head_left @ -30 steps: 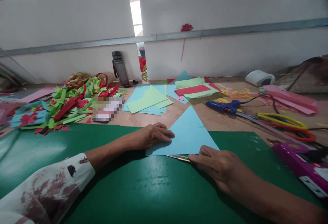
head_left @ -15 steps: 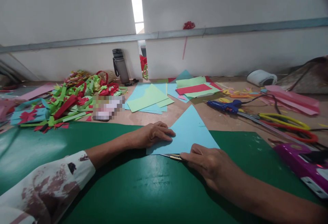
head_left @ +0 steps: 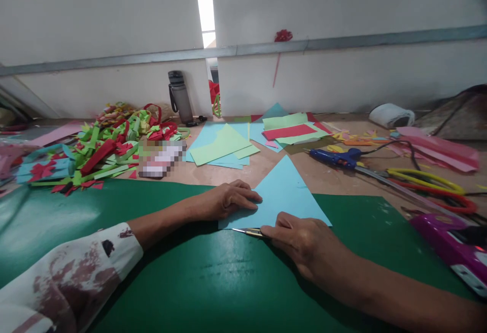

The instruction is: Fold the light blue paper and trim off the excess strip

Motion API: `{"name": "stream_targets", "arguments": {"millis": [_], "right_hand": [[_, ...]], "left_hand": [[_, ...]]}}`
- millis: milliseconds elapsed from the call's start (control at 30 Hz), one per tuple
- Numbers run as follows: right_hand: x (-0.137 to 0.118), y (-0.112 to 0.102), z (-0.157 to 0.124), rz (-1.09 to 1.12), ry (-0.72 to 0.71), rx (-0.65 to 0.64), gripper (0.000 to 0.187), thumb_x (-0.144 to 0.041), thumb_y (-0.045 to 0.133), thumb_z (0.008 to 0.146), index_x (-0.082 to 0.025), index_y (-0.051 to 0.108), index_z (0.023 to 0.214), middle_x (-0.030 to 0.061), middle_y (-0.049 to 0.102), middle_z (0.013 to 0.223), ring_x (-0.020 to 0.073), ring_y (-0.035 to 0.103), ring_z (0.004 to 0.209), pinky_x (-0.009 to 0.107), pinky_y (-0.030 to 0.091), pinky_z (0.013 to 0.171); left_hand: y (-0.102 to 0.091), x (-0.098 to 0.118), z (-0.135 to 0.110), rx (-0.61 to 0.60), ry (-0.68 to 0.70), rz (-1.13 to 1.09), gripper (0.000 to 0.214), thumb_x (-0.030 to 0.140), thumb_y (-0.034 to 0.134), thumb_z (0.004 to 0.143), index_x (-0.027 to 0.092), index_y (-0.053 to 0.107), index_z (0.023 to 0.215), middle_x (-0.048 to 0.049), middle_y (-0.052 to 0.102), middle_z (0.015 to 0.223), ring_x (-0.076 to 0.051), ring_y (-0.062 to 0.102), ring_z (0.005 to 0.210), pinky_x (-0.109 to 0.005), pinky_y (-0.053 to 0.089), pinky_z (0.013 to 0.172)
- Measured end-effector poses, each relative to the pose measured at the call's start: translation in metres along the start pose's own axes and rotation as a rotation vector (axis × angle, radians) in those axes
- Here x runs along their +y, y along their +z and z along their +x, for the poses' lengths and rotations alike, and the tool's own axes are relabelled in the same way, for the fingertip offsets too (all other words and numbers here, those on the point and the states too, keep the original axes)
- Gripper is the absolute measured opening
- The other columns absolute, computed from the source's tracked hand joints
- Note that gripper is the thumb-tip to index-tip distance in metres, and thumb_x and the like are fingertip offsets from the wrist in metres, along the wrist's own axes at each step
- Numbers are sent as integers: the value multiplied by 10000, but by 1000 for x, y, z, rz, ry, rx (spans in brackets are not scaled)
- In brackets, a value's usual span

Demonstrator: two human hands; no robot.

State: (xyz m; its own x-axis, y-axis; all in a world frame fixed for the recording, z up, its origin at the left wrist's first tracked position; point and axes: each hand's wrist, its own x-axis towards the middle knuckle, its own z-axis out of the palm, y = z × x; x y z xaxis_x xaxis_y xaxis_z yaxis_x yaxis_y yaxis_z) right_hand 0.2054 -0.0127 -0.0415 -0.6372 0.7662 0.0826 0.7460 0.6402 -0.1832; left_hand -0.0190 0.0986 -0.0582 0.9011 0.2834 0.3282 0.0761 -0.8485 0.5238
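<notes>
Brown tabletop (head_left: 228, 176) under green mat (head_left: 213, 292), paper scraps (head_left: 99, 156), grey bottle (head_left: 183, 102), blue glue gun (head_left: 335, 158) and white roll (head_left: 391, 115), possibly tape.

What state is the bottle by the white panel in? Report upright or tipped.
Upright: the bottle has its dark cap at the top and its base down on the brown tabletop.

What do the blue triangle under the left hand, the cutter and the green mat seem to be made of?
Triangle: probably matte paper or thin card; flat, crisp edges.
Cutter: the blade looks metallic, being thin and silvery; the right hand partly hides the rest.
Mat: perhaps glossy vinyl or plastic, because it reflects light.
</notes>
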Motion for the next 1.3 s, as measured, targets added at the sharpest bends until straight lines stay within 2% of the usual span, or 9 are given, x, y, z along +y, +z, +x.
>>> {"name": "stream_targets", "arguments": {"millis": [167, 400, 667, 1033, 1300], "right_hand": [[-1, 0, 0, 13, 4, 0, 277, -173, 345, 942, -229, 614, 982, 6, 500, 725, 118, 378, 529, 269, 190, 504], [-4, 2, 2, -1, -13, 17, 247, -146, 381, 912, -220, 615, 933, 3, 483, 707, 118, 361, 521, 273, 172, 498], [-5, 3, 4, -4, -16, 11, 247, -97, 414, 875, -228, 600, 970, 3, 490, 725, 122, 366, 524, 272, 169, 504], [-9, 5, 2, -14, -19, 13, 345, -95, 399, 885, -270, 581, 1119, 16, 519, 754, 135, 445, 542, 278, 188, 509], [-13, 6, 1, 11, -28, 30, 275, -95, 403, 863, -246, 604, 973, 9, 510, 725, 133, 399, 514, 294, 166, 490]], "left_hand": [[0, 2, -1, -12, 20, 14, 297, 154, 410, 955, 142, 674, 1090, -134, 605, 1231, -229, 475, 1107, -390, 397, 976], [1, 3, -1, -27, 28, 61, 280, 161, 418, 952, 171, 656, 1100, -115, 593, 1243, -229, 462, 1108, -385, 397, 972], [0, 5, -1, -41, 6, 72, 277, 210, 417, 966, 180, 656, 1102, -106, 588, 1250, -232, 460, 1129, -377, 388, 984], [-2, 7, -1, -75, 4, 92, 296, 163, 386, 970, 161, 632, 1133, -107, 569, 1274, -227, 447, 1134, -382, 358, 1010], [0, 7, -2, -56, 9, 85, 284, 170, 401, 968, 174, 637, 1126, -110, 580, 1260, -231, 458, 1130, -397, 365, 1002]]}}
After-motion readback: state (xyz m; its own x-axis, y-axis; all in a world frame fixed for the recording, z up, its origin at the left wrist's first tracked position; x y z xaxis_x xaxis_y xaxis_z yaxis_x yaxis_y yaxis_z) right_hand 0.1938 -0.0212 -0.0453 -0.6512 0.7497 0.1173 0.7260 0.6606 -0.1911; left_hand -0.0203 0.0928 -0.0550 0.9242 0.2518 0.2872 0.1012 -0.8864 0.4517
